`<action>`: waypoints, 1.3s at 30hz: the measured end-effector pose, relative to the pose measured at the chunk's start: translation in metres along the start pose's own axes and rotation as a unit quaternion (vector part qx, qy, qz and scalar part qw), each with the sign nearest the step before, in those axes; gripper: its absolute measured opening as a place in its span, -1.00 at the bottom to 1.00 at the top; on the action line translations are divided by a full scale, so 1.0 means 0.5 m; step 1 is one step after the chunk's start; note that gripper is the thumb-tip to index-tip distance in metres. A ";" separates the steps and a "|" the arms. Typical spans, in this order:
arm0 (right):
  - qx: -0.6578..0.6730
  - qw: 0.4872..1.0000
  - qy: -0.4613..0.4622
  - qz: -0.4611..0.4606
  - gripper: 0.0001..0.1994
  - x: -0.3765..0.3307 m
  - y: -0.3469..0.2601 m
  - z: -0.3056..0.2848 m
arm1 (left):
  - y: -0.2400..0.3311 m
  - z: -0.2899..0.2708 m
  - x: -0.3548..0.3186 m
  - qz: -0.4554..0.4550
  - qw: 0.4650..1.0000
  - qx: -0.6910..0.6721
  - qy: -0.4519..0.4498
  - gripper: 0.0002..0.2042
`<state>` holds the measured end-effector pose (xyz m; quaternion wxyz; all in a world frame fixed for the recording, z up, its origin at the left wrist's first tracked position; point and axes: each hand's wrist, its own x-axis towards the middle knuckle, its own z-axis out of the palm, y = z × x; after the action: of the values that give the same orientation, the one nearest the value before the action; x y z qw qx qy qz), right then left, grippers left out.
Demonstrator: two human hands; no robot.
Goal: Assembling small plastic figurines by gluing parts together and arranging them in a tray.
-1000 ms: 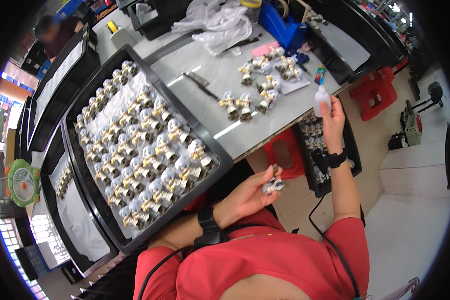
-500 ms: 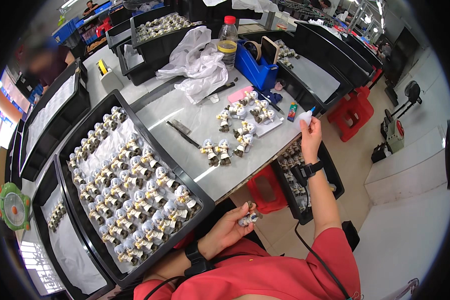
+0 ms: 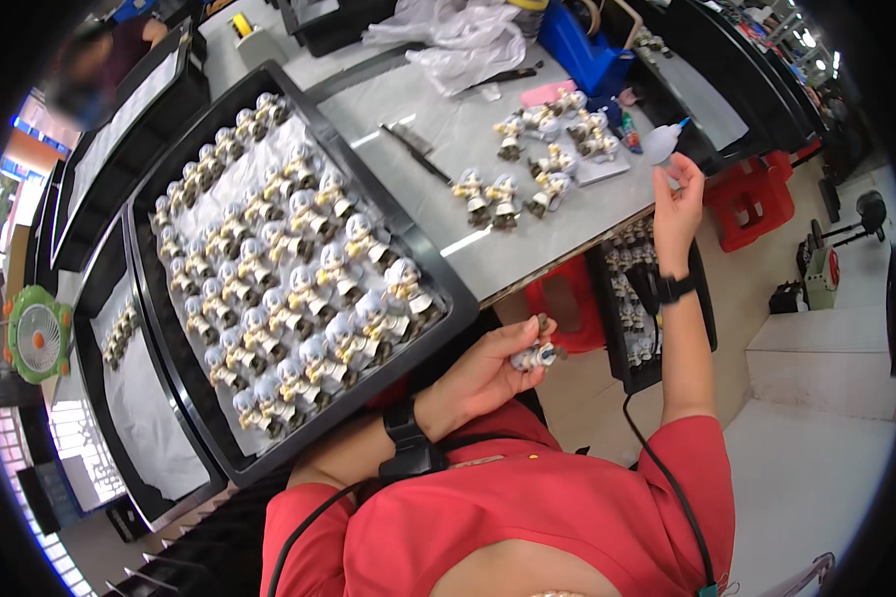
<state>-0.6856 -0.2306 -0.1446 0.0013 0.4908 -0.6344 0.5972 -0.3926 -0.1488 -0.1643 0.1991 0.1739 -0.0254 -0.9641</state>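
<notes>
My left hand (image 3: 483, 376) is closed around a small figurine (image 3: 538, 356) in front of my chest; its grey-brown base and white body show past the fingertips, and the rest is hidden. Out to the right, my right hand (image 3: 679, 191) is at the table's edge, with fingers loosely bent and thumb apart. Just beyond its fingertips lies a white squeeze bottle (image 3: 660, 145) with a blue tip, which the hand does not appear to grip. Several white-haired figurines (image 3: 553, 159) in white and yellow stand or lie on the table, some by a pale pad (image 3: 603, 169).
A black tray (image 3: 448, 298) of figurines in rows sits at the left, beside another tray (image 3: 159, 418). Below the table edge are a figurine bin (image 3: 622, 343) and red stools (image 3: 752, 211). A black pen-like tool (image 3: 418, 152), plastic bags (image 3: 458, 45) and a blue tape dispenser (image 3: 582, 50) lie farther back.
The view has shifted, so the table sits higher in it. My right hand has drawn back slightly from the squeeze bottle, which it was touching. The left hand still holds its figurine.
</notes>
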 end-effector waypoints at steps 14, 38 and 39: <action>0.221 0.831 -0.438 0.261 -0.81 -0.244 -0.195 -0.085 | -0.005 0.002 -0.008 0.013 0.997 -0.058 -0.042 -0.79; 0.173 0.880 -0.401 0.187 -0.71 -0.258 -0.259 -0.106 | -0.017 0.017 -0.019 0.094 0.995 0.045 0.000 -0.74; 0.198 0.870 -0.398 0.213 -0.71 -0.243 -0.275 -0.111 | -0.018 0.015 -0.020 0.095 0.994 0.045 -0.001 -0.74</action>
<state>-0.5690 -0.0861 -0.0959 -0.4753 0.5300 -0.5391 0.4501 -0.3900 -0.1368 -0.1552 0.2819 0.1786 -0.0852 -0.9388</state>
